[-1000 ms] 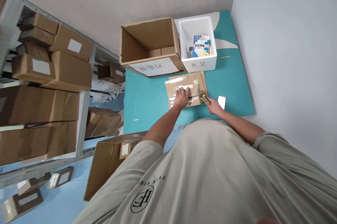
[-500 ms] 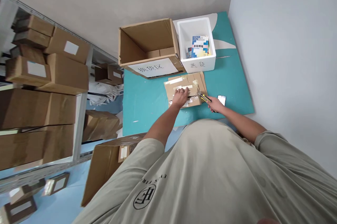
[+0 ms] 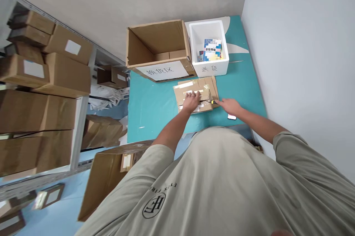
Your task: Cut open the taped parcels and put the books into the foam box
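Observation:
A small taped cardboard parcel (image 3: 194, 90) lies on the teal table (image 3: 155, 103), on top of a flattened piece of cardboard (image 3: 212, 82). My left hand (image 3: 191, 102) rests on the parcel's near edge, fingers curled over it. My right hand (image 3: 229, 105) sits just right of the parcel, closed round a yellow-and-black utility knife (image 3: 213, 101) whose tip touches the parcel's right end. A phone (image 3: 232, 117) lies under my right wrist, mostly hidden.
Behind the parcel stand an open cardboard box (image 3: 158, 49) with a white label and a white foam box (image 3: 208, 49) holding a book (image 3: 212, 49). Metal shelves (image 3: 80, 125) stacked with cartons fill the left. Another carton (image 3: 108, 177) stands on the blue floor. A grey wall (image 3: 299, 62) borders the right.
My right hand has slid in toward the parcel with the knife and now covers most of the phone. My left hand has stayed on the parcel.

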`<action>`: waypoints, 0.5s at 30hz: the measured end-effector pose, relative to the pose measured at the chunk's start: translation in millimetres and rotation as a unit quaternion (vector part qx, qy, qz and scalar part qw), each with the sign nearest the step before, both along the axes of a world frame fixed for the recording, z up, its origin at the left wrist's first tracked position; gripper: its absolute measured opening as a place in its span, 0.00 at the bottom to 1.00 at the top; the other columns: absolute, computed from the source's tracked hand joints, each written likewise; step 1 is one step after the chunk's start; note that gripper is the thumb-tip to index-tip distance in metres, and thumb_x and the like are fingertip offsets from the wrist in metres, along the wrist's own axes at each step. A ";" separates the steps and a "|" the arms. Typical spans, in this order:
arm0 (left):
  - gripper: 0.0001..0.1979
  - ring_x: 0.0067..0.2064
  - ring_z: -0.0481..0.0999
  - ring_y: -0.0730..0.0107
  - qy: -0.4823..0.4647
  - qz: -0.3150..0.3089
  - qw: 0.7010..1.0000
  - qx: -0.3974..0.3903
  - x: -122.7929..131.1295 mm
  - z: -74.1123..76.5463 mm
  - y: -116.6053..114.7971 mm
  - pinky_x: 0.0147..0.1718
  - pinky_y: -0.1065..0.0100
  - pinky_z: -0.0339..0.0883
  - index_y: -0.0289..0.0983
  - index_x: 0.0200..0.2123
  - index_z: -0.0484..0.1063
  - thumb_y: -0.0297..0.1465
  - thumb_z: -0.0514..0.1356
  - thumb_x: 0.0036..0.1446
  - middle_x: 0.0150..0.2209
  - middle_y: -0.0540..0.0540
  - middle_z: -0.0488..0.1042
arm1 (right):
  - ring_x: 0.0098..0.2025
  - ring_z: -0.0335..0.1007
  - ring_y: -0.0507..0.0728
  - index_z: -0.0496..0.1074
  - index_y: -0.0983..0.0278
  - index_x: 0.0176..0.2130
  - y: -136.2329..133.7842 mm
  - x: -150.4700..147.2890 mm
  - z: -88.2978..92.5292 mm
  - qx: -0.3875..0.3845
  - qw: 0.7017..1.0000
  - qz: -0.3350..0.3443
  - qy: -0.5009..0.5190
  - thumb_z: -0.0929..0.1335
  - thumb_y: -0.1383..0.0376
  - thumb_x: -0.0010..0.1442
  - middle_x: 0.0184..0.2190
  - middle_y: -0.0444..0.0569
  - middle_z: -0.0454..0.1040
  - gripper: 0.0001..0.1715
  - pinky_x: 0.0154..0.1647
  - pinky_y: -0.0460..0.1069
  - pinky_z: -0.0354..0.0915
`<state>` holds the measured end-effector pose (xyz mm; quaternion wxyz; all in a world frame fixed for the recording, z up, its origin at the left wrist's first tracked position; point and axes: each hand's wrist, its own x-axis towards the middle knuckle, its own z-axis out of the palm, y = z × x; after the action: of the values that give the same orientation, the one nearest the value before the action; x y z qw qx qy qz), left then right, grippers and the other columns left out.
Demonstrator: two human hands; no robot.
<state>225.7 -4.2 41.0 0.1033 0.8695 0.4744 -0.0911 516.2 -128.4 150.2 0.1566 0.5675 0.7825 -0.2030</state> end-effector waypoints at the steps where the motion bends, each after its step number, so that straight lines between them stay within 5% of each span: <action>1: 0.36 0.76 0.71 0.24 -0.003 -0.001 1.000 0.002 -0.4 -0.5 0.0 0.78 0.27 0.55 0.27 0.84 0.60 0.35 0.49 0.79 0.78 0.15 0.68 | 0.58 0.83 0.70 0.59 0.54 0.88 2.7 -0.7 1.4 0.008 1.000 0.019 -0.007 0.56 0.71 0.83 0.67 0.65 0.82 0.42 0.54 0.58 0.72; 6: 0.35 0.78 0.71 0.27 -0.016 -0.001 1.000 0.016 -1.6 -5.3 -1.9 0.80 0.28 0.55 0.28 0.84 0.60 0.31 0.47 0.79 0.79 0.17 0.69 | 0.57 0.81 0.70 0.59 0.57 0.87 1.8 0.8 2.4 0.034 0.997 0.070 -0.029 0.56 0.72 0.81 0.66 0.67 0.81 0.43 0.50 0.56 0.68; 15: 0.35 0.78 0.71 0.23 -0.021 -0.004 1.000 0.018 2.4 -9.3 -1.7 0.79 0.25 0.55 0.25 0.84 0.62 0.32 0.46 0.80 0.79 0.14 0.67 | 0.55 0.81 0.69 0.59 0.56 0.88 3.8 2.9 -4.9 0.040 0.997 0.067 -0.030 0.57 0.72 0.81 0.64 0.65 0.82 0.44 0.49 0.55 0.67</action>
<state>228.1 -6.0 31.7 0.0972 0.8748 0.4701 -0.0647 519.1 -124.6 145.3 0.1705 0.5256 0.8210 -0.1436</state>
